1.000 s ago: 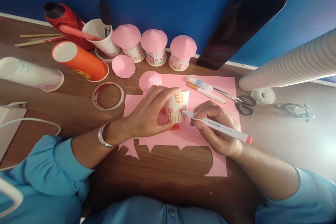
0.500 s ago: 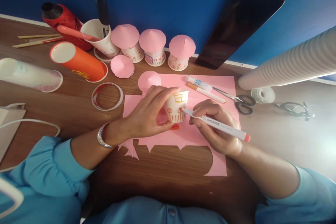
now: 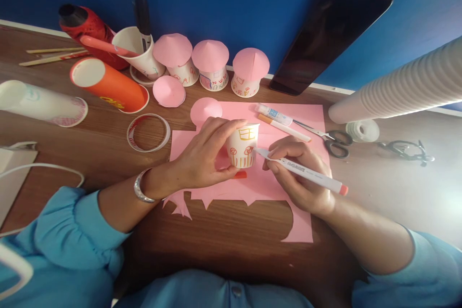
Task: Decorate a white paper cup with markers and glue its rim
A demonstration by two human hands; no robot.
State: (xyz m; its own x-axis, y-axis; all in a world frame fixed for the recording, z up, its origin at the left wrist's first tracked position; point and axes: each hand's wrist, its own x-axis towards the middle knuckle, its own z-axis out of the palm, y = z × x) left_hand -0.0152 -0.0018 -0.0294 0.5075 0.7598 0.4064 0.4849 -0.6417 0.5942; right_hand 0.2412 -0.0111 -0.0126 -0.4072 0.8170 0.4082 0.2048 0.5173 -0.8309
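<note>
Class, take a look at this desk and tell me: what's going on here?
A person grips a small paper cup in the left hand over a pink paper sheet. The right hand holds a white marker, its tip at the cup's side beside orange drawings. Three decorated cups with pink cone tops stand by the blue wall; scissors lie at the sheet's right edge.

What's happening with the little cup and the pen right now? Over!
Left hand gripping paper cup over pink paper. Right hand holding marker, tip at cup's side. Nothing in the way.
</note>
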